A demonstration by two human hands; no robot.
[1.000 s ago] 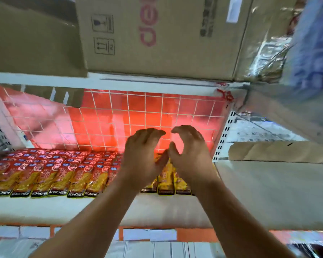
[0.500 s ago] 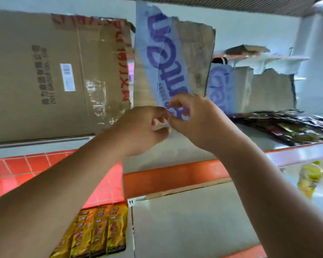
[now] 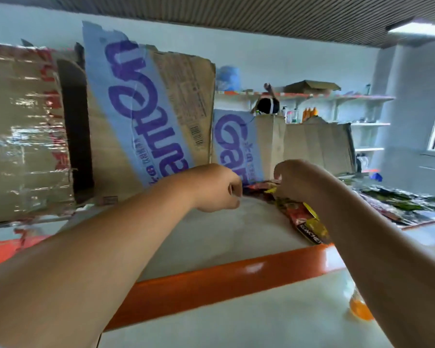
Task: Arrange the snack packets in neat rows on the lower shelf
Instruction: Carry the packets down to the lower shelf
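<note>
A loose pile of red and yellow snack packets (image 3: 305,220) lies on the upper shelf (image 3: 211,237), right of centre. My right hand (image 3: 298,180) comes down on the far end of this pile, fingers curled around a packet whose yellow corner pokes out below them. Just left of the pile, my left hand (image 3: 217,188) hovers over the shelf with its fingers curled and nothing visible in it. The two hands are a short gap apart. Of the lower shelf (image 3: 236,327) only a bare pale strip shows at the bottom.
Tall cardboard boxes (image 3: 146,116) stand along the back of the upper shelf. Dark and green packets (image 3: 399,202) are heaped at the right. The shelf's orange front edge (image 3: 211,285) crosses below my arms. An orange bottle (image 3: 359,307) sits low at the right.
The view rose from the packed lower shelf to the upper shelf. Both hands moved up and right. The right hand now reaches the packet pile, and the hands have drawn apart.
</note>
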